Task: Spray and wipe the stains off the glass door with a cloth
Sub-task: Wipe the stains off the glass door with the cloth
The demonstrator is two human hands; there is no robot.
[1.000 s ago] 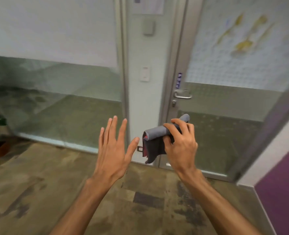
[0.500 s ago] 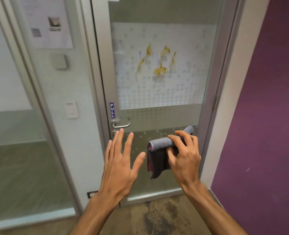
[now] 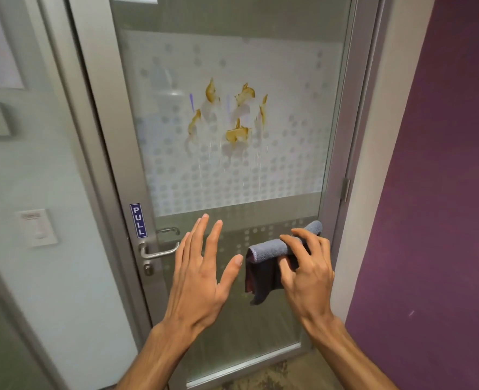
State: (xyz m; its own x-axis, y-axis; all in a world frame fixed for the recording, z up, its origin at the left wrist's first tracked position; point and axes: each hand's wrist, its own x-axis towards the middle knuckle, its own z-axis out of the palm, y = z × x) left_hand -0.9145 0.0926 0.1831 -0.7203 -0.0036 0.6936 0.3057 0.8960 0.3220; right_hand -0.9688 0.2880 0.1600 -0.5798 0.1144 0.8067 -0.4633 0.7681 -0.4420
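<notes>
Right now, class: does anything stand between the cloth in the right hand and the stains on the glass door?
Nothing visible does. The cloth, held in the right hand, hangs below the stains; only bare frosted glass lies between.

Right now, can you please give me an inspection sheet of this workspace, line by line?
Surface: glass door, frosted with dots, closed in a metal frame.
Job's things: yellow-brown stains in the middle of the glass, thin drip lines below them; grey cloth; no spray bottle seen.
Clutter: nothing seen.
Hands: left hand open and empty, fingers spread; right hand holds the cloth below the stains.
Cables: nothing seen.
Surroundings: door handle with keyhole under a PULL sign; wall switch at left; purple wall at right.
</notes>
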